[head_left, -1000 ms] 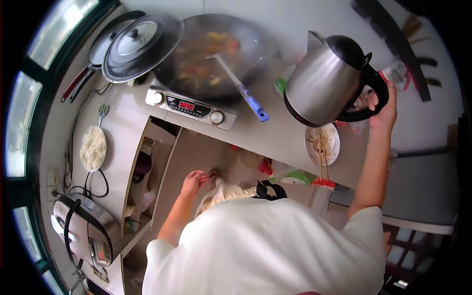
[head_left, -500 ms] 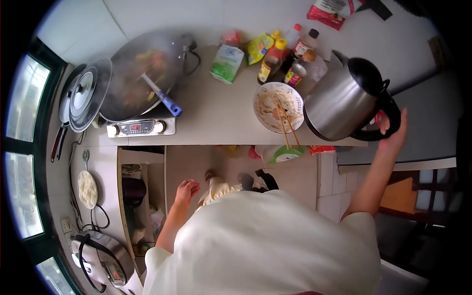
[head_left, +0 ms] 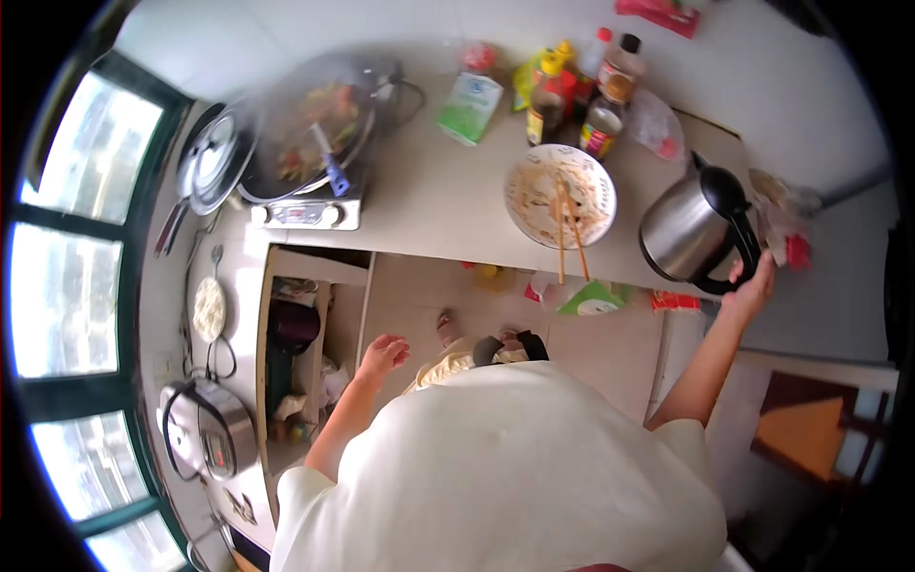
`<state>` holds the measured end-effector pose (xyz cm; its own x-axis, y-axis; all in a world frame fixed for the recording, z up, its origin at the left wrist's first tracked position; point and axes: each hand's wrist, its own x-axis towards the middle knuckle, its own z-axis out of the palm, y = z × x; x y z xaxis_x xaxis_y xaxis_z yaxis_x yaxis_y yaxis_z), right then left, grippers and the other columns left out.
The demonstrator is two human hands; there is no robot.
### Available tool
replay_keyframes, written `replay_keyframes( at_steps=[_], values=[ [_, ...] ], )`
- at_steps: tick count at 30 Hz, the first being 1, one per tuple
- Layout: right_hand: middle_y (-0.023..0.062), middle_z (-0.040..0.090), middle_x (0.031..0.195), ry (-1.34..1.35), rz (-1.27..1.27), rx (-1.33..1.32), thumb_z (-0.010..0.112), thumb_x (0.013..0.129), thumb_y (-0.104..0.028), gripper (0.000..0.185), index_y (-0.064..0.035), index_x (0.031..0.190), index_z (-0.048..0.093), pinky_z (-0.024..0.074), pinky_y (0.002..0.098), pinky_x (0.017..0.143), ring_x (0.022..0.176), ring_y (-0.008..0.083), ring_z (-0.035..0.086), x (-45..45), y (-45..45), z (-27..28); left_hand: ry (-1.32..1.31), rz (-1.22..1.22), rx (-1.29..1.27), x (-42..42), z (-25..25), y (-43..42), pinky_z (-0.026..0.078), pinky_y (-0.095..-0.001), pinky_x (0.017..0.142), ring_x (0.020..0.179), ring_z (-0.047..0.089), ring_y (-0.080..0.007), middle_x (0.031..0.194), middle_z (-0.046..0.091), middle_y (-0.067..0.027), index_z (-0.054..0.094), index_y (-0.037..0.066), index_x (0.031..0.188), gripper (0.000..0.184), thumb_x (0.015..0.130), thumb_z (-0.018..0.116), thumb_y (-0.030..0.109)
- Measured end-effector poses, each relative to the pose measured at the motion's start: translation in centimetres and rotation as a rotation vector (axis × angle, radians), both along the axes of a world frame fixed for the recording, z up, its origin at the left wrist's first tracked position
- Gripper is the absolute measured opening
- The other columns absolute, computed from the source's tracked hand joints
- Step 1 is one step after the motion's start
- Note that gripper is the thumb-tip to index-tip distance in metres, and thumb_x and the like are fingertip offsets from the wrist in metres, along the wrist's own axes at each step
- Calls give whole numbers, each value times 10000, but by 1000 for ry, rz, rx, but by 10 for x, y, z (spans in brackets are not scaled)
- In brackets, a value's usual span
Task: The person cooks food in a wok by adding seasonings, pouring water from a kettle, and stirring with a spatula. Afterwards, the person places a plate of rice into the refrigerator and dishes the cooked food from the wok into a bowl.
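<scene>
My right hand (head_left: 751,284) grips the black handle of a steel electric kettle (head_left: 681,226). The kettle is low at the right end of the counter, its spout pointing away from me; I cannot tell whether its base touches. Left of it, a white bowl (head_left: 515,205) with sauce smears has chopsticks (head_left: 569,229) lying across its rim. My left hand (head_left: 384,356) hangs in front of the counter, fingers loosely curled and holding nothing. At the back left, a wok (head_left: 259,181) of steaming food sits on an induction cooker (head_left: 303,215), with a blue-handled spatula (head_left: 330,162) inside.
Sauce bottles (head_left: 600,124) and a green-white packet (head_left: 471,107) stand behind the bowl. A glass lid (head_left: 221,162) leans left of the wok. A rice cooker (head_left: 214,429) is on the left counter. Below is an open shelf (head_left: 319,267). A plastic bag (head_left: 656,119) lies near the wall.
The kettle, held high beside the bowl before, is now lower and farther from the bowl, with my right hand still on its handle. The view has shifted and shows more of the windows.
</scene>
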<state>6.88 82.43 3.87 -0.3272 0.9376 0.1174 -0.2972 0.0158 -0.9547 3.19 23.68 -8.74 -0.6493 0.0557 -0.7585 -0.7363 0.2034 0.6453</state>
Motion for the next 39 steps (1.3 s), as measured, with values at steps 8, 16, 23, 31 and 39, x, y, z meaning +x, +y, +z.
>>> replay_keyframes(
  at_steps=[8,16,23,31,39],
  values=[
    [74,474,610,17,-63,-47,546,881,-349,345,-12,901,479,315,225,418,471,119,415,-20,0,-23,35,143,-48,31,-4,-9,479,-243,678,752,574,-114,852,601,-35,571,31,1001,209,860,555,185],
    [82,497,629,-42,-77,-14,493,895,-373,368,-9,843,481,357,248,501,526,148,432,-20,-3,-47,-8,211,-17,37,-19,-27,481,-246,679,744,569,-118,839,594,-34,577,29,987,190,864,552,172],
    [146,604,1009,-414,-281,874,586,858,-150,287,46,1060,528,472,320,821,901,237,589,-37,-27,16,37,256,108,15,-40,-65,432,-231,592,640,505,-98,750,563,-26,564,23,924,132,854,558,134],
    [167,551,1009,-418,781,1599,580,813,-124,376,-14,1159,484,473,394,776,894,323,557,-214,-426,86,64,437,274,-29,-56,-161,453,-231,584,616,510,-107,765,564,-38,549,15,933,111,856,537,93],
    [201,523,921,-1006,746,1762,498,835,-107,283,-4,1090,434,469,448,716,860,378,552,-280,-484,35,-1,590,276,-23,-94,-273,454,-215,610,685,543,-94,823,573,-25,550,52,956,125,859,489,104]
  ],
)
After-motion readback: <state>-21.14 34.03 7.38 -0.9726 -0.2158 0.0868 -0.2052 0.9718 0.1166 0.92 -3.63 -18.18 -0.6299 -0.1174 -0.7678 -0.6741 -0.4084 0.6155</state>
